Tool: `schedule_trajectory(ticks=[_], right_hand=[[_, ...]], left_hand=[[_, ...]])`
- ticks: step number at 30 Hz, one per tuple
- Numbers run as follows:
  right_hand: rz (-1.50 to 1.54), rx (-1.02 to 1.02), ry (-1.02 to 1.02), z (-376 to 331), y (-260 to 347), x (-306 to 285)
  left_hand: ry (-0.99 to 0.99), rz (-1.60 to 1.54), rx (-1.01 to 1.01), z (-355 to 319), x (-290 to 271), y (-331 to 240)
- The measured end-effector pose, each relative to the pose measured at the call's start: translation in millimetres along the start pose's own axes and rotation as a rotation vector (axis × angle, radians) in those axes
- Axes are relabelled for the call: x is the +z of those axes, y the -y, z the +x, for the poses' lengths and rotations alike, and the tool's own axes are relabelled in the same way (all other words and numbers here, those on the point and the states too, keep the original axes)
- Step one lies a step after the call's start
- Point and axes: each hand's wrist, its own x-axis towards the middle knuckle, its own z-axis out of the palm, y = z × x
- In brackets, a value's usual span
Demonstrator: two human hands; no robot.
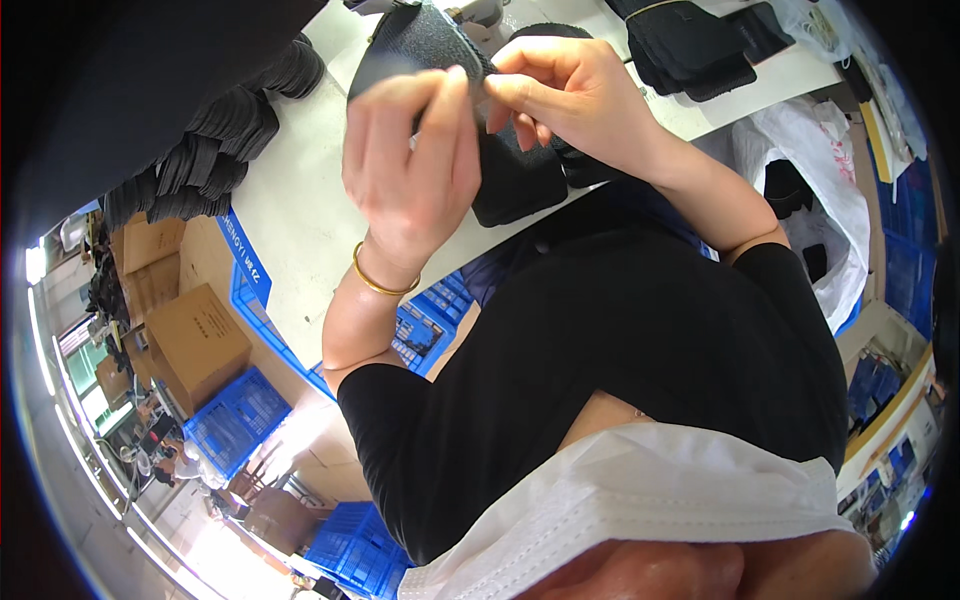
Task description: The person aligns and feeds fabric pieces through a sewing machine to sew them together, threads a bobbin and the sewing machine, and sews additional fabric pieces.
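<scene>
Head view, left hand [410,160] and right hand [560,95] both pinching black fabric piece [425,45], blue crates [235,420] — contents unclear.

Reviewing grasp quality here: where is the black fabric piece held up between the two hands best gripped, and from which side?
Judging by its pose, pinch the black fabric piece along its near edge, from either side, as the left hand and right hand do: thin, limp cloth likely sags unless held at two spread points.
</scene>
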Motion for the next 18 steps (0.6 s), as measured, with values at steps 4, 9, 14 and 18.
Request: schedule_trajectory(ticks=[4,9,14,18], right_hand=[[0.012,-0.017,-0.004,-5,5,2],[0.004,-0.035,-0.012,-3,0,3],[-0.041,-0.034,-0.047,2,5,3],[-0.032,-0.065,-0.043,9,7,5]], left_hand=[[-0.034,-0.002,0.144,-8,4,5],[-0.024,0.064,0.201,-12,6,5],[0.059,0.142,0.025,-9,0,-7],[-0.014,0.17,0.11,-11,8,12]])
